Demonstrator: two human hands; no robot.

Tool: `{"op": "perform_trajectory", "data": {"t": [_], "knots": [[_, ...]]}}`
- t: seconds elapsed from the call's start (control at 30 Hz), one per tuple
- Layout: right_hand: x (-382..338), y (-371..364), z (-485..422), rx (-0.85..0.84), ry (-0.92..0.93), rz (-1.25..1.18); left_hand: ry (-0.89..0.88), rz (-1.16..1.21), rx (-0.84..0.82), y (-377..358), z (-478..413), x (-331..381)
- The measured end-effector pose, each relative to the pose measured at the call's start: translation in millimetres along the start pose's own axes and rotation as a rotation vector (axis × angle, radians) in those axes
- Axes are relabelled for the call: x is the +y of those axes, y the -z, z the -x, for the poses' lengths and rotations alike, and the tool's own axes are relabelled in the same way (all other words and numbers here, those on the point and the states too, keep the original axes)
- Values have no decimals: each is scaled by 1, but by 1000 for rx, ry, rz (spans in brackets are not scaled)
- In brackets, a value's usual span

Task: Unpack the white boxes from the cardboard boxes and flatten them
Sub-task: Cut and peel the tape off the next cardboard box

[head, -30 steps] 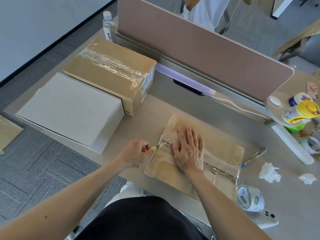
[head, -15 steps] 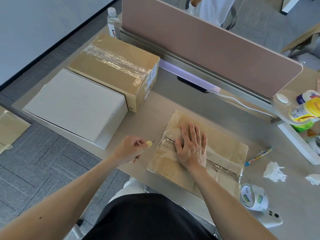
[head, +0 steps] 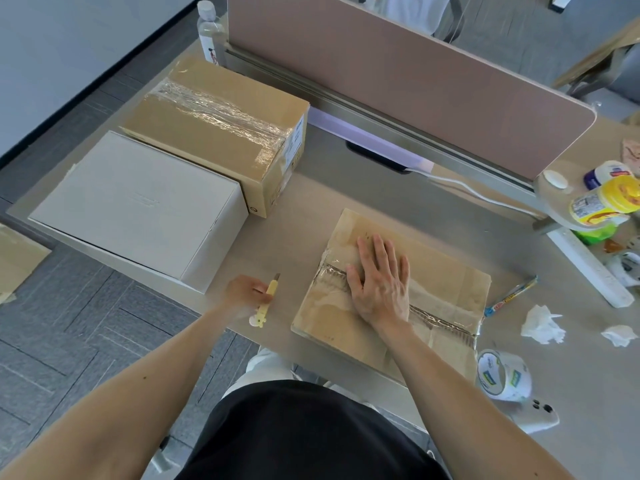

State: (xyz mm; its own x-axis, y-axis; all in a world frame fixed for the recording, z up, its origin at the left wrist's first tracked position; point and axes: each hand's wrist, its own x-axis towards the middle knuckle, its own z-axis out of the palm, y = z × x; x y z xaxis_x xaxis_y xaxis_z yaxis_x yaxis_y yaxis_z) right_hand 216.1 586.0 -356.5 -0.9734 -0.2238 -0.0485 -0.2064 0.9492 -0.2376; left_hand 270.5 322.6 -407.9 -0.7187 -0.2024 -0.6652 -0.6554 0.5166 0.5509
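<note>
In the head view, a flat brown cardboard box (head: 394,299) sealed with a strip of clear tape is seen lying on the beige desk (head: 311,202), at its near edge, and serves as the landmark. The right hand (head: 379,284) is pressed flat on top of this box, palm down, fingers spread and extended across the tape seam, nothing being gripped. The left hand (head: 246,292) is held just left of the box, apart from it, and is closed around a small yellow utility knife (head: 266,299) whose blade end is pointed away from the person.

Further left of the flat box, a closed white rectangular box (head: 135,206) is placed at the desk's left edge. Touching its far side, a taller brown cardboard carton (head: 221,126) taped shut with clear tape is set. A clear plastic bottle (head: 209,31) is stood beyond that carton, beside a pink desk divider panel (head: 398,74).

Right of the flat box, a slim blue and yellow pen-like stick (head: 512,295), two crumpled white tissues (head: 542,323) and a roll of clear tape (head: 504,375) are found. A white phone (head: 535,415) is laid just past the roll, nearer the person. Yellow and blue containers (head: 606,202) are grouped far to the right.
</note>
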Motion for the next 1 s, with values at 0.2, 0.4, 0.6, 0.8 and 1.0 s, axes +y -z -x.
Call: {"op": "perform_trajectory", "data": {"t": [0.2,0.4,0.6,0.8,1.0], "knots": [[0,1,0,-13,-1,0,33,-54,-27,-5,-3,-14],[0,1,0,-11,5,-6,67,-71,4,-8,-13,-20],[5,4,-1,24,44,-127,33,-111,192,-8,-12,-9],[37,9,24,160,-10,-206,-267,68,230,7,-17,80],[61,11,59,201,-62,-174,-810,-236,98,-10,-16,168]]}}
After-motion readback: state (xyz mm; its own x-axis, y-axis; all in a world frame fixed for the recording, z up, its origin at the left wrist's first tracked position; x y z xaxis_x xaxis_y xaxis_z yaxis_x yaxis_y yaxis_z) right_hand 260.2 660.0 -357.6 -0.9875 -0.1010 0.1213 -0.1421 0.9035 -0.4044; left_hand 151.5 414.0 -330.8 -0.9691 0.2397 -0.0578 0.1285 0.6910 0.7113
